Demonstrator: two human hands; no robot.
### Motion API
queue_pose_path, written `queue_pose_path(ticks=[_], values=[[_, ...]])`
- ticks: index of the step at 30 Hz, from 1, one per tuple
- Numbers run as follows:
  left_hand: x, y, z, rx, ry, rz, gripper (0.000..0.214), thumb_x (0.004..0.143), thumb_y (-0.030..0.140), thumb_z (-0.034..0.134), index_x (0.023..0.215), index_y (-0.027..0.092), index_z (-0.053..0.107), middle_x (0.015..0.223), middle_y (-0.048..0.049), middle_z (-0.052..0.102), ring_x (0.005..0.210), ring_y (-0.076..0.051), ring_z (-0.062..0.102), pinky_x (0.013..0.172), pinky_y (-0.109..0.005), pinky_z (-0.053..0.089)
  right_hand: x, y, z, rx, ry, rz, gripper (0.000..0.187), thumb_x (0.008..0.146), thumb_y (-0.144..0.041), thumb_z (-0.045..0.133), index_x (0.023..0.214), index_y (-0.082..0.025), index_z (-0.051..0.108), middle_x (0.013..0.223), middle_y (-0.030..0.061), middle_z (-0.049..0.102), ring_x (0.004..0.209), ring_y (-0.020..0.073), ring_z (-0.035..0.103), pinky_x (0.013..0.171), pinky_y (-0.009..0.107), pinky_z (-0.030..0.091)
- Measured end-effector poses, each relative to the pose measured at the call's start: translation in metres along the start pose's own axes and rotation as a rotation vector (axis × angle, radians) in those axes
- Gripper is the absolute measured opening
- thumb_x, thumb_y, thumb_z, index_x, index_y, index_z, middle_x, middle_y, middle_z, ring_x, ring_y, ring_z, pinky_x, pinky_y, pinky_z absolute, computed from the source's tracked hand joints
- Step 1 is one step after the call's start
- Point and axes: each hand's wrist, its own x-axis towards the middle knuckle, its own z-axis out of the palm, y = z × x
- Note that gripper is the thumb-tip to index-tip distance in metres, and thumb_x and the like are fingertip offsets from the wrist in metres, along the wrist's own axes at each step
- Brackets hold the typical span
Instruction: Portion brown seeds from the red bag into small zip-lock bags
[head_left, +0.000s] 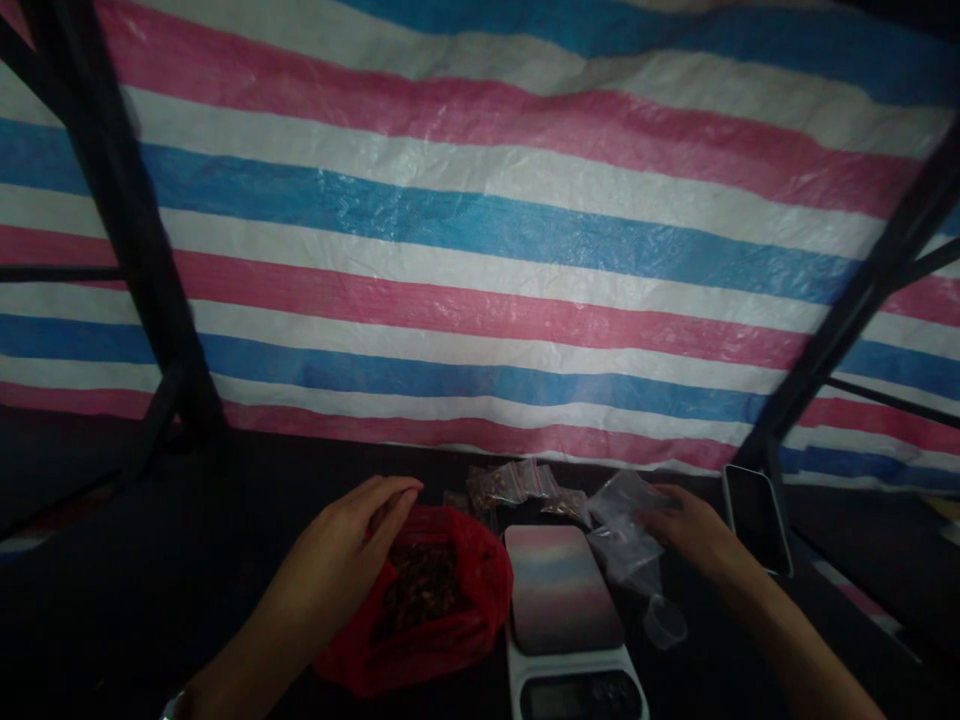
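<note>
My left hand (pixel 358 548) hovers over the mouth of a red plastic bag (pixel 427 610) full of small dark brown pieces, its fingers curled together at the bag's top edge. My right hand (pixel 694 532) grips a bunch of small clear plastic bags (pixel 626 520) to the right of a white kitchen scale (pixel 566 620) with a shiny flat platform. Behind the scale lie several small clear bags (pixel 517 485) filled with brown pieces. A small clear cup (pixel 664 620) lies on the dark table below my right hand.
A phone (pixel 757 520) leans at the right beside a black metal post (pixel 847 320). Another black post (pixel 127 230) stands at the left. A tarp (pixel 480 230) striped red, white and blue hangs close behind the dark table (pixel 150 580).
</note>
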Motion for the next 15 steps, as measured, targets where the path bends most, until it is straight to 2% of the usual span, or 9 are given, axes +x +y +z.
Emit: queue_pose_path(ticks=[2,4,6,7,9,12,15], values=[[0.001,-0.001,0.000,0.011,0.000,0.011,0.039,0.100,0.051,0.049,0.115,0.028,0.078,0.124,-0.0046,0.081,0.118,-0.028,0.074,0.106,-0.041,0.055,0.003,0.014,-0.002,-0.149,0.007,0.017,0.042,0.072,-0.017,0.070,0.114,-0.010,0.075,0.081,0.0140,0.079,0.088,0.0377,0.077,0.080,0.048,0.058],[0.002,-0.002,0.002,0.025,0.006,0.011,0.039,0.100,0.050,0.049,0.114,0.028,0.078,0.123,-0.0049,0.081,0.118,-0.028,0.074,0.106,-0.041,0.055,0.004,0.022,0.001,-0.273,0.021,-0.014,0.052,0.074,-0.017,0.070,0.125,-0.006,0.071,0.114,0.0260,0.075,0.120,0.0463,0.067,0.101,0.057,0.049],[0.003,-0.002,0.004,0.035,0.010,0.010,0.038,0.099,0.050,0.049,0.113,0.029,0.078,0.122,-0.0047,0.081,0.117,-0.028,0.075,0.105,-0.041,0.055,0.003,0.024,0.006,-0.352,-0.006,-0.089,0.055,0.077,-0.018,0.070,0.131,-0.011,0.069,0.138,0.0262,0.065,0.139,0.0450,0.053,0.113,0.056,0.039],[0.003,-0.002,0.005,0.036,0.010,0.011,0.038,0.099,0.050,0.049,0.112,0.029,0.079,0.122,-0.0045,0.082,0.116,-0.028,0.075,0.104,-0.040,0.056,0.002,0.024,0.009,-0.376,-0.045,-0.127,0.051,0.078,-0.018,0.070,0.129,-0.015,0.072,0.140,0.0224,0.065,0.140,0.0420,0.053,0.115,0.053,0.038],[0.004,-0.004,0.007,0.034,0.003,0.019,0.039,0.100,0.050,0.049,0.111,0.029,0.079,0.119,-0.0042,0.082,0.114,-0.028,0.076,0.102,-0.039,0.056,-0.001,0.026,0.015,-0.410,-0.140,-0.178,0.040,0.076,-0.015,0.072,0.115,-0.021,0.078,0.130,0.0152,0.072,0.130,0.0367,0.060,0.110,0.046,0.042],[0.005,-0.006,0.010,0.033,-0.010,0.027,0.038,0.099,0.050,0.050,0.110,0.029,0.080,0.117,-0.0044,0.082,0.112,-0.027,0.076,0.099,-0.037,0.057,-0.004,0.031,0.020,-0.434,-0.237,-0.179,0.028,0.069,-0.012,0.076,0.096,-0.021,0.081,0.108,0.0106,0.078,0.109,0.0318,0.069,0.098,0.039,0.050],[0.005,-0.006,0.010,0.028,-0.014,0.026,0.039,0.099,0.051,0.050,0.110,0.029,0.080,0.116,-0.0046,0.082,0.109,-0.027,0.076,0.098,-0.037,0.056,-0.006,0.033,0.018,-0.405,-0.269,-0.160,0.023,0.071,-0.012,0.076,0.093,-0.020,0.080,0.103,0.0093,0.080,0.096,0.0268,0.074,0.087,0.033,0.055]])
